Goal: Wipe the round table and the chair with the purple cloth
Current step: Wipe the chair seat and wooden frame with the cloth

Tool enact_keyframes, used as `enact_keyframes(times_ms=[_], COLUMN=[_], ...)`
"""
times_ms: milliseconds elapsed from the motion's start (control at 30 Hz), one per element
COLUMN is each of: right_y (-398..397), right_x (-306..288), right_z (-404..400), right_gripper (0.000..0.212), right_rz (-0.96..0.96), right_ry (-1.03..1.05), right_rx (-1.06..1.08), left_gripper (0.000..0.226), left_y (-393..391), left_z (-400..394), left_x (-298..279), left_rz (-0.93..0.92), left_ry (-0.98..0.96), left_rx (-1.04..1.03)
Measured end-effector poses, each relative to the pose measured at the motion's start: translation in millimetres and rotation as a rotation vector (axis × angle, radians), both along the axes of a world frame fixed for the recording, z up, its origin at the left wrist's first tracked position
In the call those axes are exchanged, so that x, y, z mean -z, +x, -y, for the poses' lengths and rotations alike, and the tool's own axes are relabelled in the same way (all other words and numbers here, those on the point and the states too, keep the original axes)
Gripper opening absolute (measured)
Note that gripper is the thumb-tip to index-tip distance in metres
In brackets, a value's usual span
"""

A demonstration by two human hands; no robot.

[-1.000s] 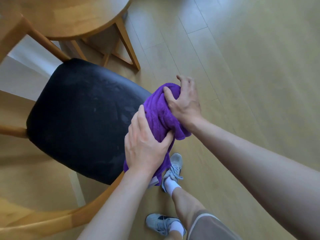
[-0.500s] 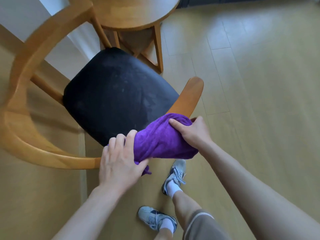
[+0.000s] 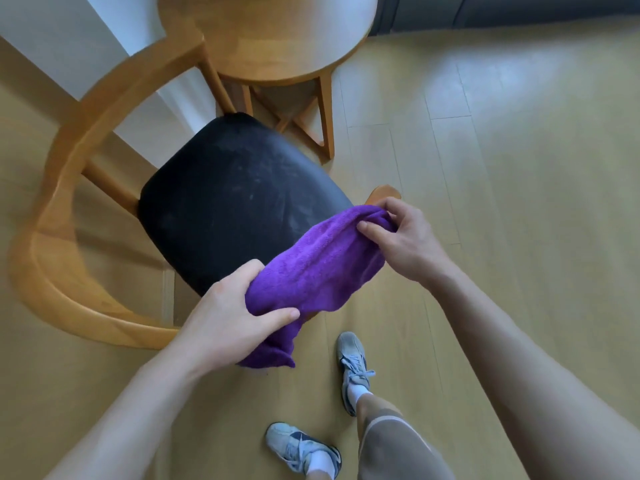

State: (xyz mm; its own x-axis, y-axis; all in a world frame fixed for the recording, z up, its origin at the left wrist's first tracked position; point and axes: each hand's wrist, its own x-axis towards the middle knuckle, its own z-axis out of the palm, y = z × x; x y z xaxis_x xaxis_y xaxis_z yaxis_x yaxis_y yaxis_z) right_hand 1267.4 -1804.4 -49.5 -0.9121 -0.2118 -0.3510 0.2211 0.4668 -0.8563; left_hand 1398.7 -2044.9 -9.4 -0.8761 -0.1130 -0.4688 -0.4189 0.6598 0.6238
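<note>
Gripping the cloth [image 3: 313, 271] at both ends, the left hand [image 3: 228, 317] clutched its lower end and the right hand [image 3: 403, 237] pinched its upper end. It stretched between them, over the near edge of the chair [image 3: 239, 202]. The table [image 3: 270, 36] stood beyond.

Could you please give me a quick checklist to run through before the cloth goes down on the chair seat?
1. Left hand grips the purple cloth: ok.
2. Right hand pinches the cloth's far end: ok.
3. Cloth spread flat for wiping: not ok, it is bunched between the hands.
4. Black seat of the chair free of objects: ok; pale smudges show on it.
5. Cloth in contact with the seat: cannot tell; it seems held above the near edge.
6. Round table top already wiped: cannot tell.
</note>
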Motion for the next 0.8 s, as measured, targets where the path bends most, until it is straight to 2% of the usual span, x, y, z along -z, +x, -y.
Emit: enact_keyframes(times_ms=[133, 267, 300, 333, 433, 467, 500, 567, 667, 733, 800], right_y=[-22.1, -45.7, -49.3, -50.5, -39.1, -31.7, -25.3, -21.7, -30.5, -37.9, -44.9], right_x=[2.7, 14.6, 21.0, 29.3, 55.9, 65.0, 73.8, 84.1, 86.3, 84.9, 83.6], right_z=[-7.0, -15.1, -11.1, -4.4, 21.8, 28.1, 31.8, 32.5, 28.2, 24.5, 21.8], right_gripper=[0.020, 0.009, 0.010, 0.019, 0.051, 0.057, 0.059, 0.058, 0.056, 0.052, 0.046], right_rz=[-0.167, -0.247, -0.289, -0.339, -0.397, -0.371, -0.348, -0.339, -0.368, -0.396, -0.399], right_ry=[0.225, 0.371, 0.411, 0.464, 0.674, 0.720, 0.744, 0.737, 0.723, 0.718, 0.702], right_rx=[-0.113, -0.053, -0.026, -0.008, -0.053, -0.097, -0.132, -0.141, -0.151, -0.182, -0.179], left_gripper=[0.038, 0.034, 0.035, 0.037, 0.044, 0.049, 0.052, 0.058, 0.083, 0.099, 0.104], left_y=[-11.3, -21.5, -22.5, -24.0, -27.5, -28.0, -28.7, -28.8, -27.4, -31.2, -39.7], left_z=[-18.7, -33.1, -36.5, -40.1, -52.3, -56.9, -61.7, -74.3, -99.0, -105.6, -103.7], left_x=[9.2, 20.2, 25.9, 32.2, 48.0, 53.2, 58.1, 67.6, 81.4, 91.0, 97.8], left_rz=[0.035, 0.138, 0.155, 0.146, -0.003, -0.083, -0.159, -0.256, -0.183, -0.134, -0.128], left_ry=[0.245, 0.483, 0.463, 0.343, -0.278, -0.391, -0.444, -0.413, -0.318, -0.373, -0.444], left_rx=[-0.073, -0.130, -0.151, -0.157, -0.063, -0.052, -0.047, -0.040, 0.075, 0.103, 0.109])
